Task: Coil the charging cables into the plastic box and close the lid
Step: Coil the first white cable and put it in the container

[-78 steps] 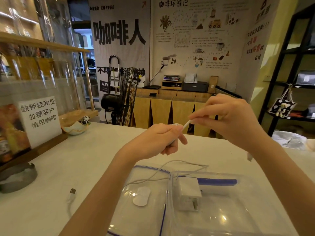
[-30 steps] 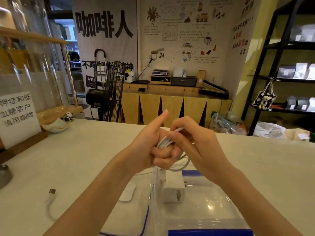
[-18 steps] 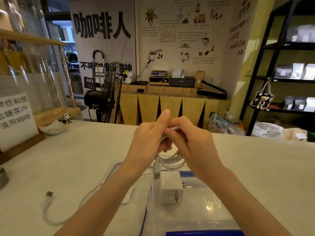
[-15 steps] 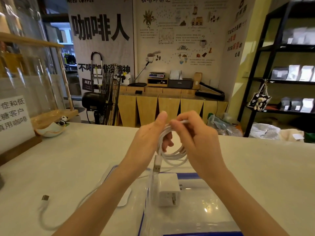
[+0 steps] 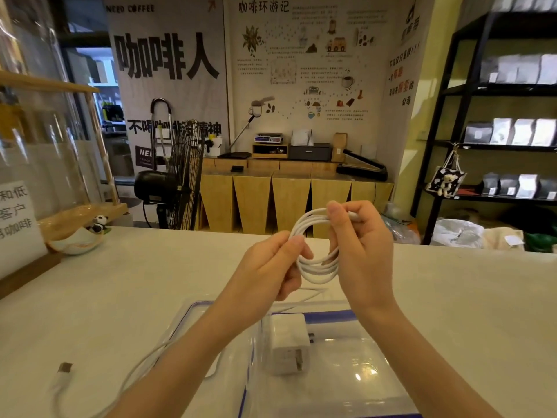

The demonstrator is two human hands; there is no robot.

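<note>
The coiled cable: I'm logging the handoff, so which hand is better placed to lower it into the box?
Probably the right hand: it pinches the coiled cable directly above the plastic box; the left hand only steadies it.

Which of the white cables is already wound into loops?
The white cable held up between both hands, above the plastic box. The other cable lies loose on the counter at left, its plug end free.

Coffee shop, coffee posters (image 5: 168, 55), bagged stock on shelves (image 5: 518, 131), counter scale (image 5: 268, 137)
</note>
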